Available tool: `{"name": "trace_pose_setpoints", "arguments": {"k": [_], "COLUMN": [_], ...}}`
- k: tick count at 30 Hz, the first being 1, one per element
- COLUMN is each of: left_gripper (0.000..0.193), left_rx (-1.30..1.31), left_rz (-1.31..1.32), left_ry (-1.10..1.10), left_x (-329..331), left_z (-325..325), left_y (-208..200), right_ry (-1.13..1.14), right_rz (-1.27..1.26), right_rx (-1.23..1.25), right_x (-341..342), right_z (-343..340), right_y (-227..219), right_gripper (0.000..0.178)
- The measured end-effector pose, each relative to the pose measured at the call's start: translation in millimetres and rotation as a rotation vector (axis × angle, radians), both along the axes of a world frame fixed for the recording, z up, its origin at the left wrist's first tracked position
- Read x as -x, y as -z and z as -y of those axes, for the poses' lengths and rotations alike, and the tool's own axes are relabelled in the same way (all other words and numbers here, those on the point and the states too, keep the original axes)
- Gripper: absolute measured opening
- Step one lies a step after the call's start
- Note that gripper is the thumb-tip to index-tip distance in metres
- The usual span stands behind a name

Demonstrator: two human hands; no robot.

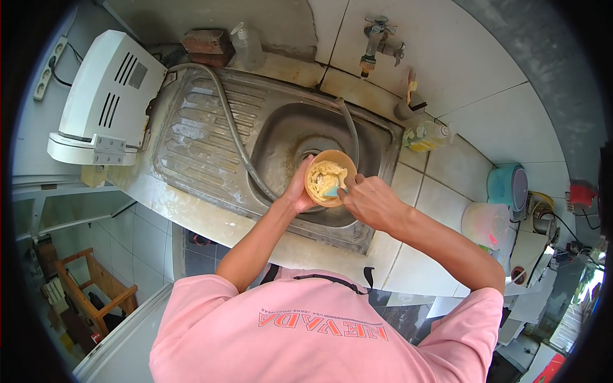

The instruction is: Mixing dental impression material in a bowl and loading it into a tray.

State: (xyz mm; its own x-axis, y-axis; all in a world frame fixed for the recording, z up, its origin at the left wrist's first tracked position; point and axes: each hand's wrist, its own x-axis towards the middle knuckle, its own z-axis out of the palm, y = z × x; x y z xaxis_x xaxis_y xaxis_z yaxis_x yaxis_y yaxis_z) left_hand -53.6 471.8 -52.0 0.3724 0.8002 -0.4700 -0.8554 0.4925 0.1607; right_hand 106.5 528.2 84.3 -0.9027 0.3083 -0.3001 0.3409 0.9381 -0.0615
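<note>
My left hand (299, 189) grips a round tan bowl (336, 155) from its left side, over the sink basin. Pale yellow, thick creamy paste (325, 171) is smeared about inside it. In my right hand (375, 203), closed at the bowl's right rim, is a small tool with a light blue blade (330, 191), which looks like a spatula. Its blade rests in the paste, and my fingers hide most of its handle.
Around the bowl is a steel sink (271, 131) with a ribbed drainboard (204, 137) to its left. A grey hose (228, 115) crosses both. A tap (375, 45) sticks out from the wall. A white appliance (105, 89) stands far left; a bottle (426, 135) stands right.
</note>
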Motion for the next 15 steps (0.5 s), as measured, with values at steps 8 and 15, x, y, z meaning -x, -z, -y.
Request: {"name": "trace_pose_setpoints", "arguments": {"k": [8, 15], "left_gripper": [0.048, 0.046], "left_rx": [-0.007, -0.118], "left_rz": [-0.095, -0.531], "left_ry": [0.141, -0.430], "left_x": [9.2, -19.5], "left_z": [10.3, 3.1], "left_y": [-1.1, 25.2], "right_ry": [0.047, 0.779], "right_rz": [-0.027, -0.203], "right_rx": [-0.030, 0.552], "right_x": [10.2, -6.7], "right_z": [-50.2, 33.0], "right_y": [-0.3, 37.3], "right_gripper": [0.015, 0.022]}}
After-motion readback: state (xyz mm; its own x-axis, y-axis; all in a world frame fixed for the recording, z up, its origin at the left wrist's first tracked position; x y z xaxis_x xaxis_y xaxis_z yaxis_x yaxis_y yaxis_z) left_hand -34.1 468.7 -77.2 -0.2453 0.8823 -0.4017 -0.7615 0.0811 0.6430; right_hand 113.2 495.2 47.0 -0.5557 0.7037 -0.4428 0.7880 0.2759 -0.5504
